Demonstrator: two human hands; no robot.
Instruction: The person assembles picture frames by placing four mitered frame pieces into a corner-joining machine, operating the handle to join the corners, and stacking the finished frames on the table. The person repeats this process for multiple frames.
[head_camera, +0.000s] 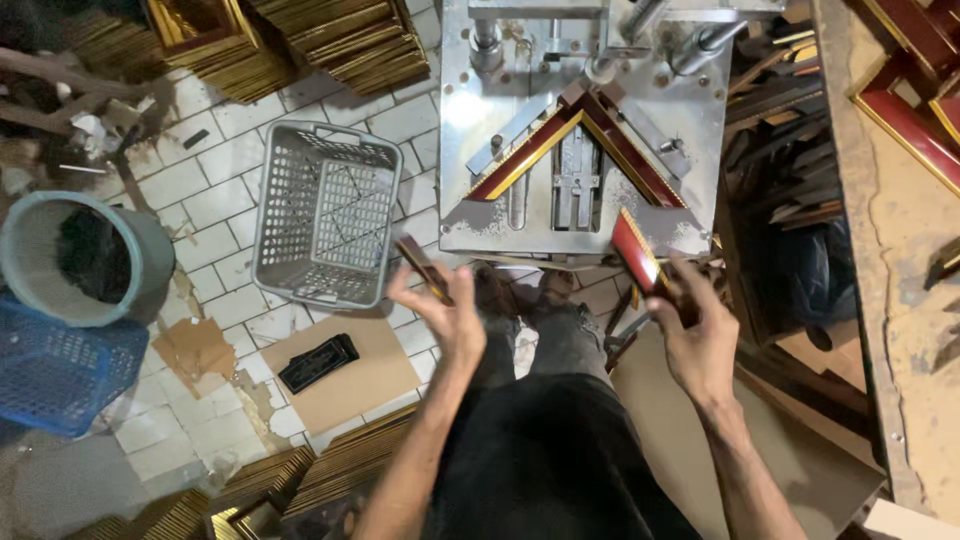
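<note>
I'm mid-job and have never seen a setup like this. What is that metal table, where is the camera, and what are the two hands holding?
The single picture comes from a camera on the person's head, looking down past their legs. The metal table is a clamping machine; two red-and-gold frame mouldings lie on it, meeting in a corner. The left hand holds a short dark moulding piece. The right hand holds a red-and-gold moulding piece. On the tiled floor stand a grey plastic basket, a round bucket and a blue crate.

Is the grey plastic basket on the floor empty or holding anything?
Empty: the grey basket stands upright on the tiled floor, and only its perforated bottom shows inside.
</note>
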